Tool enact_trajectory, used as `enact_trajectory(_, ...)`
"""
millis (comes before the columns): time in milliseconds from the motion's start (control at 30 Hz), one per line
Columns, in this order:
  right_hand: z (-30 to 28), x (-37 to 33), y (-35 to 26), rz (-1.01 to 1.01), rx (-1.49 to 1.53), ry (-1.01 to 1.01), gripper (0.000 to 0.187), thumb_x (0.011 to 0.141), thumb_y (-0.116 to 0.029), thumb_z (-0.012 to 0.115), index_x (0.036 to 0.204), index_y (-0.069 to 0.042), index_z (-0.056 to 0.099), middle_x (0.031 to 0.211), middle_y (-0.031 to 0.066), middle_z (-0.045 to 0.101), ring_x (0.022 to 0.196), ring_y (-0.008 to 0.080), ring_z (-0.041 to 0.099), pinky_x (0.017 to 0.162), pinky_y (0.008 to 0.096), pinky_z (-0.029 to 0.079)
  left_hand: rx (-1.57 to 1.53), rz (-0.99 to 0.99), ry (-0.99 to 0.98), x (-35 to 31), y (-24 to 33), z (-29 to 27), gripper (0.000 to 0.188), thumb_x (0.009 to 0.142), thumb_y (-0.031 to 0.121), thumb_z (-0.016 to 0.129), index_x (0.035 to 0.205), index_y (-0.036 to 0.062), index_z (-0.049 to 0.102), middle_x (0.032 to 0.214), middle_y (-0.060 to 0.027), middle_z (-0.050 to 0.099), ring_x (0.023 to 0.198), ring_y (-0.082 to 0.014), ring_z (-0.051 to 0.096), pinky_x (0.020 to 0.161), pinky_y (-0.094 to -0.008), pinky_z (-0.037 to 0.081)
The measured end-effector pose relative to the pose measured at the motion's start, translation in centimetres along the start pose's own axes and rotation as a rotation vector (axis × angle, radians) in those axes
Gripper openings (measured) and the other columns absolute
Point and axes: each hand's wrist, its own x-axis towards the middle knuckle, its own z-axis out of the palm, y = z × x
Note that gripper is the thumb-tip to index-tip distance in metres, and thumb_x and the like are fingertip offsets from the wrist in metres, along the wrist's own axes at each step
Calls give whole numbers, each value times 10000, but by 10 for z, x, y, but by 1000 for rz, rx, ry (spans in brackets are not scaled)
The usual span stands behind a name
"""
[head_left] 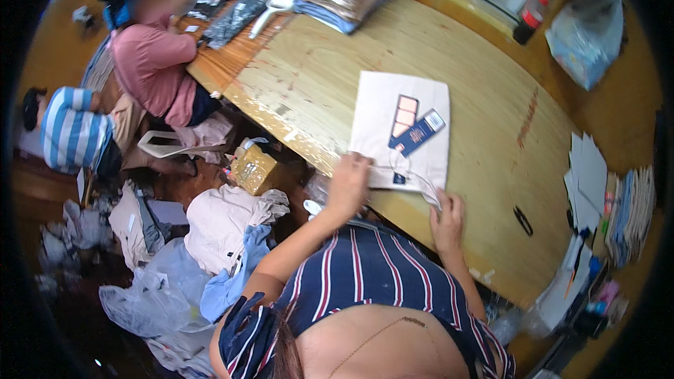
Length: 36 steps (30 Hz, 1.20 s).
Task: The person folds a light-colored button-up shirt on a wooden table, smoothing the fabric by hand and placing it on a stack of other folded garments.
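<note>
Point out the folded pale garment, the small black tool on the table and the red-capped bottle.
Folded pale garment (375,116): head view, on fabric left of the tags.
Small black tool (521,220): head view, mid-body.
Red-capped bottle (530,19): head view, on its side.

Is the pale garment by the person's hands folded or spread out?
Folded: the pale garment lies in a neat rectangle on the table, with tags on top.

A large, scuffed, pale wooden table (498,98) stands above a brown floor (74,42).
</note>
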Motion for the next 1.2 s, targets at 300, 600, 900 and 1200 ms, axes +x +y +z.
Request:
enact_trajectory(300, 1, -8, 8, -53, -107, -16, 335, 682, 25, 497, 1003, -55, 552, 813, 117, 457, 786, 281, 474, 699, 372, 400, 19, 592, -345, 0, 19, 68, 524, 809, 307, 427, 1281, 126, 287, 1361, -44, 215, 1262, -200, 181, 1009, -431, 134)
enact_trajectory(600, -33, -19, 53, 268, -142, 72, 389, 683, 21, 447, 1056, -62, 519, 945, 150, 501, 852, 322, 500, 737, 373, 403, -130, 294, -21, 13, 17, 22, 395, 738, 112, 518, 1128, 95, 450, 1154, -103, 434, 1091, -263, 388, 881, -410, 310)
enact_trajectory(900, -186, -95, 195, 1043, -123, 1100, 464, 805, -122, 487, 1204, 12, 291, 861, 186, 592, 685, 237, 599, 541, 305, 489, -121, -15, 195, 48, -3, 29, 275, 693, 55, 539, 967, 52, 524, 897, -111, 501, 863, -274, 454, 712, -375, 373)
enact_trajectory(1200, -72, -22, 109, 497, 243, 573, 103, 781, -26, 493, 879, 2, 498, 808, 88, 549, 695, 142, 536, 596, 248, 465, -119, -150, 106, 80, 9, 47, 534, 689, 189, 620, 1131, 0, 389, 887, -156, 479, 819, -306, 454, 702, -374, 390)
